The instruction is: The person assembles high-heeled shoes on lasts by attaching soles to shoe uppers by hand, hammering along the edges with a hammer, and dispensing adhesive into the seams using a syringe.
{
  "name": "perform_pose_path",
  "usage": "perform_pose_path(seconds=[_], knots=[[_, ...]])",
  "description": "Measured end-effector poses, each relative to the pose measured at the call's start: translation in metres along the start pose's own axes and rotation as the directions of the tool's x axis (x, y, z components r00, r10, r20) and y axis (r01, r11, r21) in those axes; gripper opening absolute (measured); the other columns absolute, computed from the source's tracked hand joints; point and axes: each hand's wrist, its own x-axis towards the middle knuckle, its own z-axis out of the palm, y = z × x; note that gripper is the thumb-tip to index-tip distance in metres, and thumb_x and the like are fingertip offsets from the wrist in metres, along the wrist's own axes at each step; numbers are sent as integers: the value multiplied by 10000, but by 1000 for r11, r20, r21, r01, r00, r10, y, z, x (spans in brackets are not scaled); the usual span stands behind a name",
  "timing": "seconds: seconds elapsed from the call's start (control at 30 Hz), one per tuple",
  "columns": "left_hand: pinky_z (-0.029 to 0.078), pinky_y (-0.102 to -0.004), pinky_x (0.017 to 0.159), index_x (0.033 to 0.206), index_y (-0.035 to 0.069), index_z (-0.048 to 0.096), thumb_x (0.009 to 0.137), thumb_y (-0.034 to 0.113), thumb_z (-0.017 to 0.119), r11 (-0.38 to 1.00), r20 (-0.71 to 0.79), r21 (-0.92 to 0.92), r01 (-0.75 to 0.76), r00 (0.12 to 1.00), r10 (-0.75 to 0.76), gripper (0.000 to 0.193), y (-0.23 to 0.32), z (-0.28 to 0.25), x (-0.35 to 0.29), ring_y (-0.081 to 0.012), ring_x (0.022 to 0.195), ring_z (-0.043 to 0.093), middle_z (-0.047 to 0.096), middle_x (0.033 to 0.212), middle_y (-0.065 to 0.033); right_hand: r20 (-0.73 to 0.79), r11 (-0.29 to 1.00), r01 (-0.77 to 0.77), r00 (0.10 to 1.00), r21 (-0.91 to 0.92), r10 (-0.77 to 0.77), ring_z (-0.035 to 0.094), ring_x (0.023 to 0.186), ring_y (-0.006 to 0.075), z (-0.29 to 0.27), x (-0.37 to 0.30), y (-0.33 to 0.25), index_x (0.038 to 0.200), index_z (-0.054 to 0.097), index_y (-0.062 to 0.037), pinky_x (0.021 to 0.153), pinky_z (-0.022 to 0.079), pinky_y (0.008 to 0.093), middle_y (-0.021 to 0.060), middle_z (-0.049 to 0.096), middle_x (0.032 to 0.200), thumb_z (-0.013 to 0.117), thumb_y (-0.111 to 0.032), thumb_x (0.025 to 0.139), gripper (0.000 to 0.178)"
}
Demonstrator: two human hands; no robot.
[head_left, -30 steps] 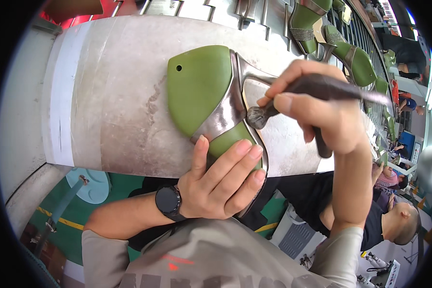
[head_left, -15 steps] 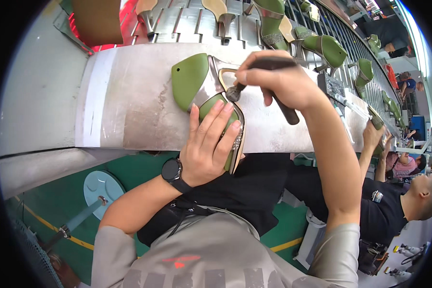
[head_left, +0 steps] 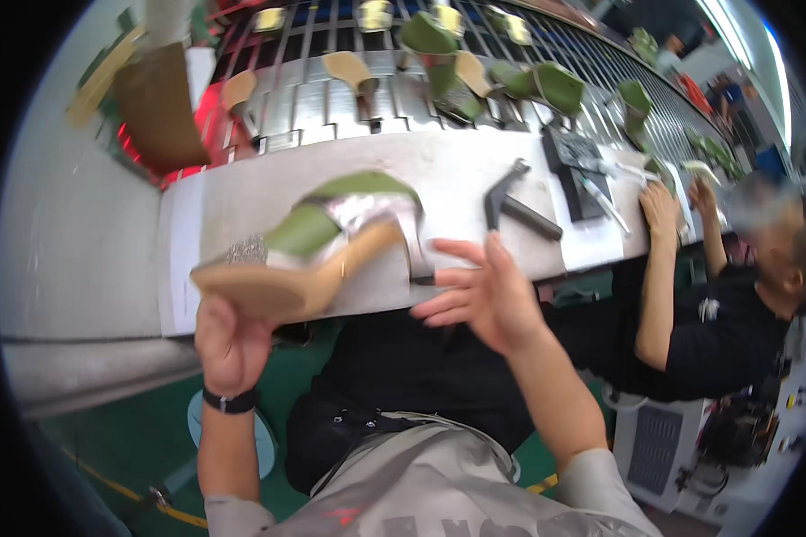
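A green high-heeled sandal point(head_left: 306, 231) with a silver ankle band, a glittery toe part and a tan sole is tilted up over the near edge of the bench. My left hand point(head_left: 233, 345) is closed around its toe end from below. Near the slim heel, my right hand point(head_left: 488, 291) has its fingers spread and nothing in it; a gap to the heel shows, though motion blurs this area. A cobbler's hammer point(head_left: 533, 217) with a dark handle and curved head lies on the bench point(head_left: 448, 157) beyond my right hand.
Several green sandals point(head_left: 560, 88) and tan-soled pieces point(head_left: 345, 70) stand on a slatted metal conveyor point(head_left: 295, 98) behind the bench. To the right are a dark block point(head_left: 575, 174) and a syringe point(head_left: 604, 204). A co-worker's hand point(head_left: 658, 210) is farther right.
The hammer has left my right hand and lies on the bench. My left hand has lifted and turned the sandal leftward, sole toward me. My right hand has opened and come nearer.
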Motion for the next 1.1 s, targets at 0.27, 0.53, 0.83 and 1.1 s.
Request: perform_pose_path(seconds=[0.27, 0.53, 0.83, 1.1], knots=[[593, -382, 838, 1243, -36, 660, 1030, 199, 675, 602, -275, 796, 56, 920, 279, 319, 0, -16, 28, -215, 942, 713, 739, 1127, -120, 117, 949, 210, 963, 237, -242, 737, 1016, 362, 82, 45, 17, 1382, 550, 80, 903, 603, 486, 236, 703, 1232, 548, -300, 1060, 499], [427, -411, 531, 1057, 7, 724, 837, 72, 801, -212, 410, 909, -359, 864, 293, 243, -37, 15, 36, -287, 576, 558, 533, 657, -83, 65, 443, 640, 610, -627, -790, 725, 882, 424, 171, 249, -81, 1100, 690, 43, 846, 547, 470, 250, 747, 965, 701, -321, 920, 406], [382, -430, 524, 1024, -8, 721, 879, 82, 780, -222, 412, 906, -360, 869, 275, 181, -49, 17, 37, -287, 568, 515, 502, 651, -81, 28, 252, 271, 731, -929, -682, 689, 1066, 476, 127, 314, -40, 1280, 548, 96, 961, 540, 516, 312, 714, 1070, 749, -334, 912, 601], [409, -407, 539, 1064, -38, 729, 924, 76, 765, -266, 376, 915, -305, 883, 282, 184, -60, 15, 35, -267, 569, 509, 574, 699, -104, 540, -243, 528, 531, -813, -653, 580, 1305, 389, 19, 111, 42, 1144, 672, 19, 1158, 417, 528, 216, 653, 1322, 780, -192, 823, 399]])
